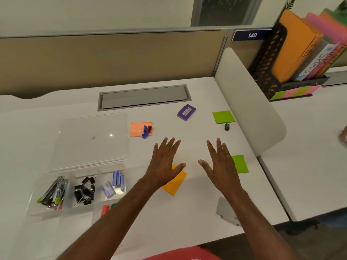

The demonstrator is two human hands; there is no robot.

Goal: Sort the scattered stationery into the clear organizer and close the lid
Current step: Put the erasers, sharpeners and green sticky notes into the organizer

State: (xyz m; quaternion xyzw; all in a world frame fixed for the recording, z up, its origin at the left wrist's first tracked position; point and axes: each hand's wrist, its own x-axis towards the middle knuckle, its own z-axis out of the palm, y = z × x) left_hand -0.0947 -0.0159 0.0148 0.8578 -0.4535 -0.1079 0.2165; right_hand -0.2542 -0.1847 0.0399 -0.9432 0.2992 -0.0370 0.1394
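Nearest the camera: a red-clad lap at the bottom edge, then 2 bare forearms reaching forward over the white desk (187, 212).
Left hand (165, 162): flat, fingers spread and straight, holding nothing; it hovers over or rests on the near corner of the orange sticky pad (175, 182), which of the 2 I cannot tell.
Right hand (218, 163): also spread and released, gripping nothing, with the near green sticky pad (241, 164) just beside its outer edge.
Clear organizer (78, 192): well to the left of both hands, lid (92, 139) swung open behind it; 3 compartments already hold pens, black binder clips and small purple boxes.
Left to sort: peach sticky pad (138, 129) bearing blue and red sharpeners (147, 131), purple box (186, 112), far green sticky pad (223, 116), black sharpener (227, 127), and a grey item (226, 211) by the right forearm.
Deciding relation: the orange pad lies under the left hand, its long axis running diagonally toward the organizer, so the left hand looks better placed to carry it leftward.
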